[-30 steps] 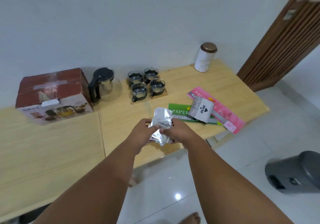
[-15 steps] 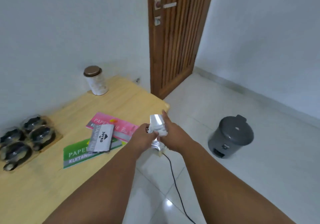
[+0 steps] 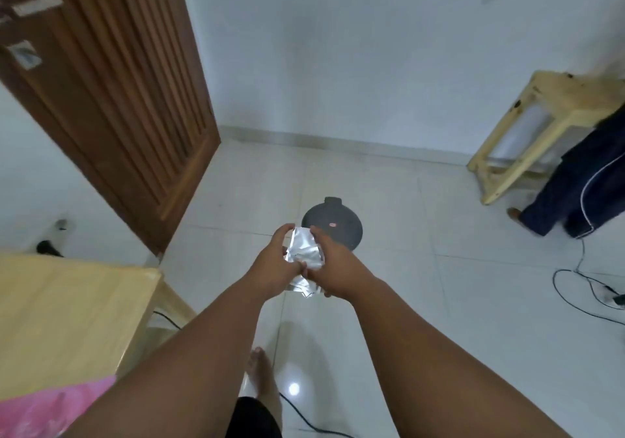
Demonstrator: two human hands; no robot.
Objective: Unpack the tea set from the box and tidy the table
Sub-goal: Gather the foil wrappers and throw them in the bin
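Note:
A crumpled silver foil wrapper [image 3: 303, 250] is held between both hands over the tiled floor. My left hand [image 3: 274, 265] grips its left side and my right hand [image 3: 333, 268] grips its right side, fingers curled around it. Just beyond the hands a dark grey round bin [image 3: 341, 223] stands on the floor with its lid down. The wooden table [image 3: 67, 312] shows only its right corner at the lower left, with a pink packet [image 3: 50, 407] on its near edge. The tea set and box are out of view.
A brown slatted door [image 3: 111, 92] fills the upper left. A wooden stool [image 3: 527, 133] stands at the right by a person's dark trouser legs [image 3: 581, 180]. Black cables [image 3: 581, 289] run over the white tiles at right and below my foot [image 3: 262, 375].
I have turned right, away from the table, carrying the foil wrapper. The tea set, box and papers have left view; the grey bin now sits straight ahead under my hands.

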